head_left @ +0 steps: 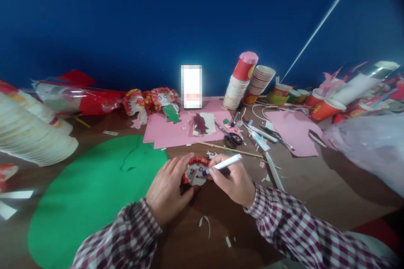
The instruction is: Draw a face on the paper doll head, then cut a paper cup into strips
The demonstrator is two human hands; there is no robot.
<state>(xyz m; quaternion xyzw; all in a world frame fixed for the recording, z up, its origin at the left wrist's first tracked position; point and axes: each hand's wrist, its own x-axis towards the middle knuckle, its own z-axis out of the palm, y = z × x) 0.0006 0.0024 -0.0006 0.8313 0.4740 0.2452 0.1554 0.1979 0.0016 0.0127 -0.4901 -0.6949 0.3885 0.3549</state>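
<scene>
A white paper face (198, 176) with a curled red and yellow paper rim lies on the table in front of me, with purple eyes drawn on it. My left hand (168, 185) grips its left edge between thumb and fingers. In my right hand (232, 180) is a white marker (225, 162), pinched near its dark tip. The tip points down at the face, beside the right-hand eye; whether it touches the paper I cannot tell. Beyond the hands, a thin wooden stick (230, 149) and black-handled scissors (232, 138) lie on the table.
Green paper (85, 193) lies at left beside leaning stacked paper cups (38, 138). Behind are pink sheets (158, 128), two finished-looking paper figures (164, 101) and a bright phone screen (191, 86). Cup stacks (240, 80), a utility knife (274, 171) and a plastic bag (372, 147) are at right.
</scene>
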